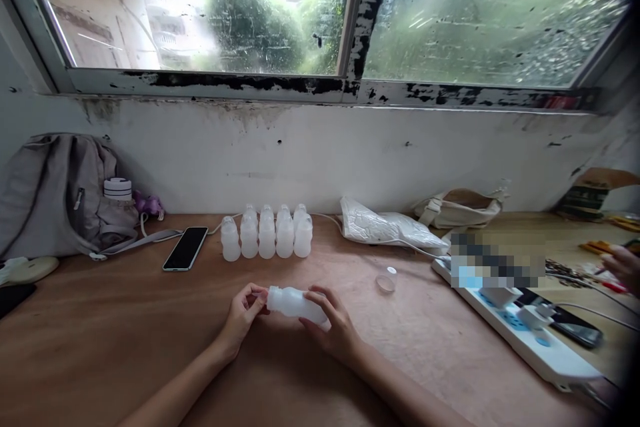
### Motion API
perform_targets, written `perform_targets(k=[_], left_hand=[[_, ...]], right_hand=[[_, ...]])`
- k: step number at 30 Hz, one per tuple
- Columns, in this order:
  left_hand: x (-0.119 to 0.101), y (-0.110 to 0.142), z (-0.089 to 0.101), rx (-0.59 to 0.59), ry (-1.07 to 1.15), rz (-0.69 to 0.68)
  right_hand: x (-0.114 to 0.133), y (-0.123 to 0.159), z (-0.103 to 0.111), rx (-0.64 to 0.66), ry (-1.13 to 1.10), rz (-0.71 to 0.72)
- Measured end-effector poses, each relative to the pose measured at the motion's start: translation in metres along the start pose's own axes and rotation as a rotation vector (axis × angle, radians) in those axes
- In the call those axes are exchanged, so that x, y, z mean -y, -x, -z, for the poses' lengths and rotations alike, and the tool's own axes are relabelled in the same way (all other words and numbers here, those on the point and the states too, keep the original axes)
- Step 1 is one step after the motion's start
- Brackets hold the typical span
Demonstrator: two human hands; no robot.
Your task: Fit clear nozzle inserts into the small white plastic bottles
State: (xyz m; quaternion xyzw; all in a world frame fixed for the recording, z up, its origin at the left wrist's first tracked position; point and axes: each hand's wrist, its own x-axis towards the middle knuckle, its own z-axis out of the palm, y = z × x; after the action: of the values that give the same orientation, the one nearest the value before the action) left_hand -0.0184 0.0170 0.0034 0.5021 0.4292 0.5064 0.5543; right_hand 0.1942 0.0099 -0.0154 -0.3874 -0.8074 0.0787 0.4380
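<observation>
A small translucent white plastic bottle [293, 303] lies on its side just above the wooden table [150, 340], held between both hands. My left hand [243, 315] pinches the bottle's neck end with its fingertips. My right hand [335, 327] wraps around the bottle's body from the right. Behind them, several matching white bottles [267, 233] stand upright in a tight cluster near the wall. A small clear cap [386, 279] rests on the table to the right of my hands.
A black phone [185, 248] lies left of the bottles, beside a grey backpack [55, 193]. A white plastic bag [387, 227] and a beige pouch [457, 208] sit by the wall. A white power strip [520, 333] with plugs lies at right. Another person's hand [623, 267] shows at the right edge.
</observation>
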Motion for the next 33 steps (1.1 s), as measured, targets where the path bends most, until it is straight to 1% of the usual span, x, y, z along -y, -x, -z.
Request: perform_targets(k=[4,7,10,13,16,19,21,24,26,29,31,33], left_hand=[[0.001,0.000,-0.001,0.009,-0.024,-0.009],[0.004,0.000,-0.001,0.019,-0.026,-0.007],[0.009,0.000,0.000,0.027,-0.034,-0.004],[0.011,0.000,0.000,0.041,-0.047,0.003],[0.009,0.000,0.000,0.035,-0.077,-0.039],[0.005,0.001,0.000,0.033,-0.115,-0.090],[0.004,0.002,0.001,0.079,-0.101,-0.098],[0.002,0.002,0.001,0.180,-0.046,-0.094],[0.000,0.002,0.000,0.218,-0.012,-0.076],[-0.005,0.003,-0.002,0.201,0.012,-0.045],[-0.008,0.004,-0.002,0.167,-0.010,-0.032],[-0.009,0.004,0.000,0.142,-0.022,-0.020]], right_hand=[[-0.002,0.002,-0.001,-0.093,0.071,0.127],[-0.002,0.001,-0.001,-0.137,0.103,0.214],[0.000,0.000,-0.001,-0.167,0.122,0.261],[0.000,0.001,-0.001,-0.162,0.124,0.274],[0.000,0.001,0.002,-0.090,0.073,0.196],[0.002,-0.001,0.008,0.047,-0.017,0.069],[0.004,-0.004,0.014,0.121,-0.078,-0.012],[0.007,-0.007,0.020,0.190,-0.190,-0.159],[0.008,-0.009,0.021,0.208,-0.283,-0.261],[0.007,-0.012,0.019,0.186,-0.398,-0.392],[0.007,-0.013,0.017,0.186,-0.426,-0.429],[0.008,-0.013,0.017,0.206,-0.414,-0.411]])
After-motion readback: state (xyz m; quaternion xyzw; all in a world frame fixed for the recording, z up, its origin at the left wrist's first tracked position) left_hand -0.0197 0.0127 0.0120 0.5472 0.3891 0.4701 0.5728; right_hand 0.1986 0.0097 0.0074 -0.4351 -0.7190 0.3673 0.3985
